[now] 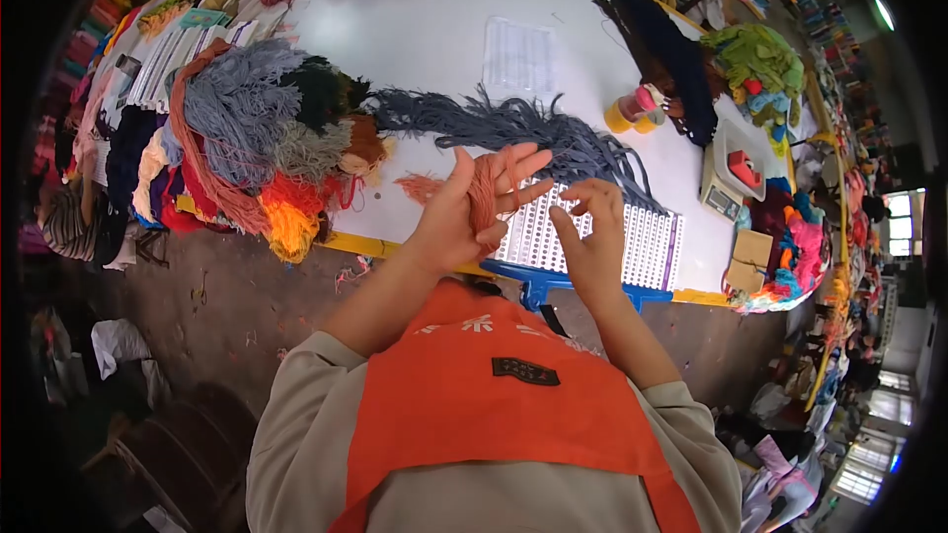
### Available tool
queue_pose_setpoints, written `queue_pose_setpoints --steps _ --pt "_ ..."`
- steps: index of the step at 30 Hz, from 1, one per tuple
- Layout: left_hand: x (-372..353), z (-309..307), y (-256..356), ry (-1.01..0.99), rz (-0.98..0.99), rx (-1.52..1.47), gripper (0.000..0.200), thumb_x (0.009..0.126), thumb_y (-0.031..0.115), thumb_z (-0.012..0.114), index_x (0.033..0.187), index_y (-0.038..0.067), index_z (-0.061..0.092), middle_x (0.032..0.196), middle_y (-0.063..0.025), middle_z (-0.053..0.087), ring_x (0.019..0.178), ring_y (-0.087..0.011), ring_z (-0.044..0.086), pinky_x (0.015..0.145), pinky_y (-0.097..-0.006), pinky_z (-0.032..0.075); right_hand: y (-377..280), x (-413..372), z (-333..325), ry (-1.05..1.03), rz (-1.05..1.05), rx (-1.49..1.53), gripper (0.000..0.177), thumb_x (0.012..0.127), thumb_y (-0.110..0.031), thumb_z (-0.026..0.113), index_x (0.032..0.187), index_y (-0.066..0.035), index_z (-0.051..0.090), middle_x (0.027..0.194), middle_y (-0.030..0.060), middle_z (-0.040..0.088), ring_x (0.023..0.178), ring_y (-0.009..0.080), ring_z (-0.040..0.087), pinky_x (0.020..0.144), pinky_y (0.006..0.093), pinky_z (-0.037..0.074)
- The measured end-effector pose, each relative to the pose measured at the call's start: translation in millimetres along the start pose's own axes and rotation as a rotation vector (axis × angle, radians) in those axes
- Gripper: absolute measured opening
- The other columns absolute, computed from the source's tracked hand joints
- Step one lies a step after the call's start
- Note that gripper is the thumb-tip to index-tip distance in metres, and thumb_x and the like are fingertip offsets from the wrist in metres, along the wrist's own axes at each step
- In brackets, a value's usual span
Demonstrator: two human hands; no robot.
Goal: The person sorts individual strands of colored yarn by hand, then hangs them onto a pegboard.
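Salmon-pink yarn is looped around the palm and fingers of my left hand, whose fingers point up and to the right. A loose tail of the same yarn lies on the table to the left of that hand. My right hand is raised a short way to the right, its fingers curled and its thumb close to the fingertips. Whether a strand runs between those fingertips is too fine to make out. Below both hands lies a white card with rows of holes. Just beyond them stretches a bundle of slate-blue yarn.
A heap of mixed yarn covers the table's left side. Dark navy yarn, thread spools and a scale with a tray stand on the right. A printed sheet lies farther back. A blue frame edges the table.
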State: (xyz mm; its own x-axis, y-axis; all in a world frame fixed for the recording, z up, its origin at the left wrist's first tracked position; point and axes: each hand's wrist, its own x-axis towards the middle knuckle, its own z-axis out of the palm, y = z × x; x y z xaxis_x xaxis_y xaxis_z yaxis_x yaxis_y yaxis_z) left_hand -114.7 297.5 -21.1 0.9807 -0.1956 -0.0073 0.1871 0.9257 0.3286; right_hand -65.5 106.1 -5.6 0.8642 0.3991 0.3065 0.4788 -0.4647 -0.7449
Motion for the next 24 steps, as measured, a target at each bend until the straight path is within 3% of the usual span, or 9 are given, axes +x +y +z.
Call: queue_pose_setpoints --steps 7,9,11,12,13,16,18,23,24 --pt "-8 3 -20 0.022 0.071 0.421 0.083 0.097 0.066 0.035 0.152 0.005 0.024 0.157 -0.0104 0.033 0.110 -0.0055 0.056 0.047 -0.0168 0.034 -2 -2 12 -0.052 0.032 0.188 0.019 0.082 -0.002 0.071 0.100 -0.005 0.065 0.104 0.0075 0.059 0.093 0.0184 0.057 0.082 0.0288 0.046" --pt "-29 12 17 0.222 -0.077 0.549 0.067 0.099 0.052 0.048 0.144 0.004 0.039 0.145 -0.0157 0.048 0.099 -0.0057 0.062 0.045 -0.0163 0.033 25 0 -17 0.172 -0.004 0.174 0.010 0.095 -0.015 0.063 0.094 -0.005 0.063 0.109 0.0081 0.063 0.106 0.0216 0.058 0.093 0.0323 0.044" --pt "-62 -30 66 0.292 -0.046 0.642 0.045 0.098 0.038 0.058 0.128 0.005 0.055 0.103 -0.0086 0.068 0.069 -0.0046 0.060 0.041 -0.0158 0.030 53 9 -62 0.345 0.274 0.529 0.021 0.101 -0.023 0.054 0.091 -0.006 0.061 0.123 0.0131 0.064 0.118 0.0232 0.058 0.105 0.0393 0.041" --pt "-76 -45 88 0.391 0.036 0.490 0.031 0.096 0.032 0.060 0.113 0.006 0.061 0.065 0.0058 0.050 0.048 -0.0030 0.039 0.039 -0.0171 0.024 87 9 -96 0.340 0.398 1.067 0.017 0.099 -0.022 0.057 0.090 -0.008 0.059 0.118 0.0127 0.067 0.114 0.0214 0.061 0.106 0.0432 0.043" --pt "-89 -56 109 0.420 0.182 0.526 0.026 0.097 0.030 0.060 0.110 0.007 0.061 0.061 0.0083 0.030 0.047 -0.0025 0.025 0.040 -0.0187 0.020 113 4 -126 0.282 0.366 1.314 0.012 0.097 -0.021 0.059 0.095 -0.009 0.056 0.097 0.0060 0.068 0.098 0.0169 0.065 0.105 0.0428 0.045" --pt "-130 -78 182 0.397 0.315 0.289 0.021 0.102 0.020 0.048 0.104 0.002 0.058 0.061 0.0064 0.032 0.050 -0.0046 0.028 0.043 -0.0206 0.024 195 -7 -202 0.433 0.518 1.393 0.010 0.097 -0.019 0.059 0.096 -0.010 0.054 0.061 -0.0059 0.035 0.057 0.0080 0.042 0.074 0.0288 0.049" --pt "-157 -93 230 0.322 0.350 0.123 0.022 0.104 0.016 0.042 0.106 -0.001 0.056 0.063 0.0051 0.033 0.051 -0.0063 0.030 0.043 -0.0216 0.025 219 -10 -232 0.504 0.610 1.048 0.011 0.100 -0.022 0.055 0.094 -0.013 0.053 0.061 -0.0061 0.030 0.049 0.0057 0.027 0.048 0.0207 0.028" --pt "-218 -147 348 0.500 0.520 0.237 0.027 0.105 0.016 0.038 0.112 -0.002 0.056 0.063 0.0034 0.033 0.052 -0.0083 0.029 0.043 -0.0221 0.025 305 -15 -298 0.519 0.491 -0.075 0.016 0.101 -0.022 0.051 0.091 -0.011 0.057 0.065 -0.0052 0.043 0.056 0.0030 0.040 0.049 0.0234 0.028" --pt "-237 -171 380 0.485 0.513 0.264 0.028 0.105 0.017 0.038 0.114 -0.002 0.056 0.063 0.0035 0.033 0.051 -0.0083 0.029 0.043 -0.0221 0.024 321 -18 -319 0.425 0.393 -0.392 0.016 0.100 -0.022 0.051 0.096 -0.009 0.059 0.069 0.0017 0.053 0.062 0.0117 0.052 0.054 0.0283 0.038"
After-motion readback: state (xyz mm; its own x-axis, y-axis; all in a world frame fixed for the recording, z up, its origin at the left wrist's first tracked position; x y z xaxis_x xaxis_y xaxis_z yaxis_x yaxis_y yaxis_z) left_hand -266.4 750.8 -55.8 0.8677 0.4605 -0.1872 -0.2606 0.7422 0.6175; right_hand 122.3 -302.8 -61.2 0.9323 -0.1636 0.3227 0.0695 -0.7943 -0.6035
